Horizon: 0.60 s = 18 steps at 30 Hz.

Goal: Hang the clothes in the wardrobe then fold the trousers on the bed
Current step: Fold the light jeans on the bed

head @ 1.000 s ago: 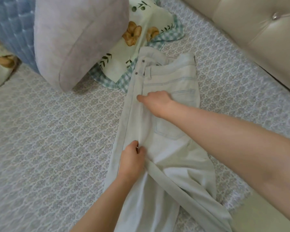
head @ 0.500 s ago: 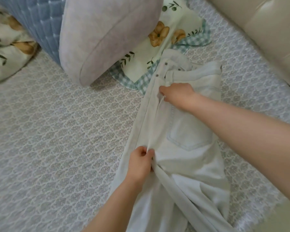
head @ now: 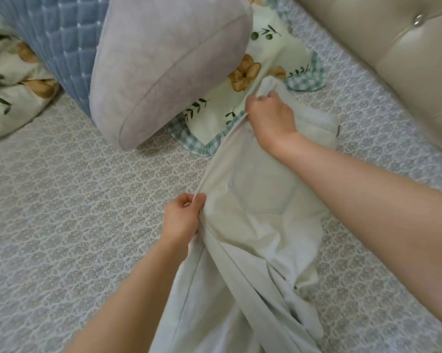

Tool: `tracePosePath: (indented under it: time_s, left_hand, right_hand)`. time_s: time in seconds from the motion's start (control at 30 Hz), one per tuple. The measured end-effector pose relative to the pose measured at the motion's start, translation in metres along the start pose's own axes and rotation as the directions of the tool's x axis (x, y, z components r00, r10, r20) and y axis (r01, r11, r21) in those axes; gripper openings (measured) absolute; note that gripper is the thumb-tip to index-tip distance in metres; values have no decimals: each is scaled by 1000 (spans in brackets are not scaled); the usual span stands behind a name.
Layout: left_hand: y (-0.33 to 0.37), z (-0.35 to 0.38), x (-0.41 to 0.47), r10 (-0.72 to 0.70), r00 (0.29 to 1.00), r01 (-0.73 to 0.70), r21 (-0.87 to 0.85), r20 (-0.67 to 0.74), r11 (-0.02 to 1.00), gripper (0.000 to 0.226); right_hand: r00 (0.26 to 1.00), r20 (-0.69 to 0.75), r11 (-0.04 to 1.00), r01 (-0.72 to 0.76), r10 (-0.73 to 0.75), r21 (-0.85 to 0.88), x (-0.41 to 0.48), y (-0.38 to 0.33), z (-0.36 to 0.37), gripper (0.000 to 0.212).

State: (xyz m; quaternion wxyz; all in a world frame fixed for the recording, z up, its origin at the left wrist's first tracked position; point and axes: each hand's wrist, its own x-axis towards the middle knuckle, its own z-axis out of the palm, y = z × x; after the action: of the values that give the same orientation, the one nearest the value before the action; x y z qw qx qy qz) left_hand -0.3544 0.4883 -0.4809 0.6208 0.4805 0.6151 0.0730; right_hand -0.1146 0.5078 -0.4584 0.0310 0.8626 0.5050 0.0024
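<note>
The trousers (head: 260, 200) lie on the bed (head: 74, 225), just beside the grey pillow (head: 163, 64), between it and the tan padded board (head: 380, 59). They lie long-ways. The waist end is near the grey pillow, and the legs run away from it, toward the person and out of view.

The right hand (head: 270, 115) is at the waist end, close to the grey pillow, with its fingers curled tight on the waistband. The left hand (head: 181, 217) is farther from the grey pillow, and its thumb and fingers pinch the side edge. Both hands hold the same long edge, the one on the grey pillow's side.

I think the next move is to pull this edge straight, or bring it over, away from the grey pillow. The legs look twisted and bunched far from the grey pillow, so they may need smoothing first.

A flowery pillow (head: 242, 77) pokes out from under the grey pillow and touches the waist end. It could get in the way. A blue quilted cover (head: 49, 42) sits behind the grey pillow, well apart from the trousers.
</note>
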Motion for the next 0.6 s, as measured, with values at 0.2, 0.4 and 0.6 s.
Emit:
tracePosePath:
  time_s: [0.2,0.4,0.6]
  left_hand:
    - [-25,0,14,-37,994,14,218,104,976,15]
    - [-20,-2,12,-64,990,32,233,129,972,16]
    - [-13,-2,13,-127,979,84,245,162,966,32]
  right_hand:
    - [956,265,991,109,-126,79,6,-11,39,55]
    - [982,150,969,76,-113,237,-16,15,32,61]
    - [985,-42,968,-158,169,196,-63,83,40,43]
